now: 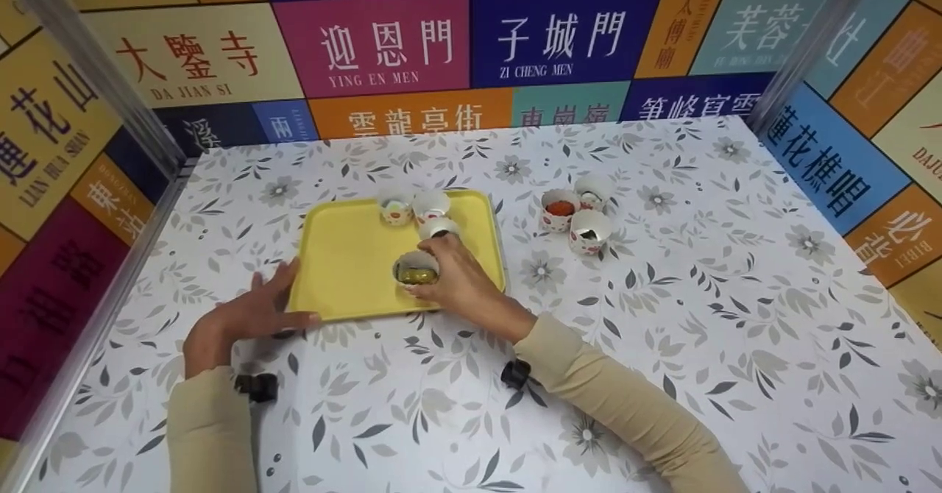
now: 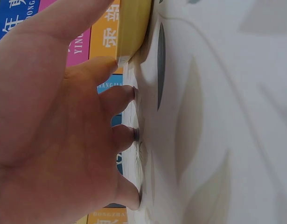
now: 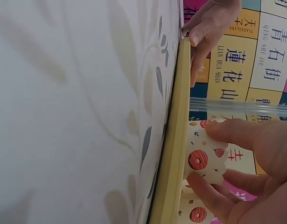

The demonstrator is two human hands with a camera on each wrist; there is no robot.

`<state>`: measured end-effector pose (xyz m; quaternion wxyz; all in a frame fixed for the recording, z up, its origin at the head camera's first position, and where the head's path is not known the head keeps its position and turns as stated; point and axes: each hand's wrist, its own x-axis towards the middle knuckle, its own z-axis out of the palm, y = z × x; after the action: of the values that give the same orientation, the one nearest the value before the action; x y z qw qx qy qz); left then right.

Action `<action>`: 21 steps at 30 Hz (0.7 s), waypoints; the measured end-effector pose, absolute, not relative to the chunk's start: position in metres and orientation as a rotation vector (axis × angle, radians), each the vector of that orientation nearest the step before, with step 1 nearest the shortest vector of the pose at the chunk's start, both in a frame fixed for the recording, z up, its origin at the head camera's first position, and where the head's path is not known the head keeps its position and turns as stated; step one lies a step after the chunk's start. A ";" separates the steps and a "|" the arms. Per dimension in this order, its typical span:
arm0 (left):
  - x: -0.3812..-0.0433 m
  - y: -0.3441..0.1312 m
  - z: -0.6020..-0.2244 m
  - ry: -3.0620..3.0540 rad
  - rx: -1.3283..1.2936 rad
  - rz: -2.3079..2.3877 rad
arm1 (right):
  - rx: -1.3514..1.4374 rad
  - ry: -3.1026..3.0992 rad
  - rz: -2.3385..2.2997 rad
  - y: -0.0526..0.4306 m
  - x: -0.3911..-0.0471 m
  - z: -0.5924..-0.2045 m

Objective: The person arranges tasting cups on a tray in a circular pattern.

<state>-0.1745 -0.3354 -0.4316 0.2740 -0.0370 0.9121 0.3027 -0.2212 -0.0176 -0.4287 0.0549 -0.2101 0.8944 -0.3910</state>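
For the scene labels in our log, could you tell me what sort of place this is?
Probably a staged tabletop recording booth, not a real kitchen: panels of printed place-name signs wall in a table under a floral cloth, bearing only a yellow tray and paper cups.

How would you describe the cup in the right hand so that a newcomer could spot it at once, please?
Start at the yellow tray on the flowered table. Four paper cups stand on it; three cluster by the far edge, and the cup meant is nearest the front edge, in the grip of the right hand. Its filling looks dark golden-green, and the left hand rests at the tray's near left corner.
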 end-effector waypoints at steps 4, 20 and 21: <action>-0.174 -0.336 -0.432 2.461 -0.097 0.815 | -0.613 2.724 -1.226 -0.016 -0.221 -0.428; -0.174 -0.337 -0.433 2.467 -0.086 0.822 | -0.566 2.719 -1.382 -0.018 -0.222 -0.429; -0.174 -0.337 -0.433 2.467 -0.092 0.821 | -0.564 2.716 -1.381 -0.018 -0.222 -0.429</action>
<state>-0.1743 -0.3369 -0.4330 0.2666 -0.0339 0.9139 0.3041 -0.2224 -0.0179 -0.4285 0.0213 -0.1821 0.8762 -0.4457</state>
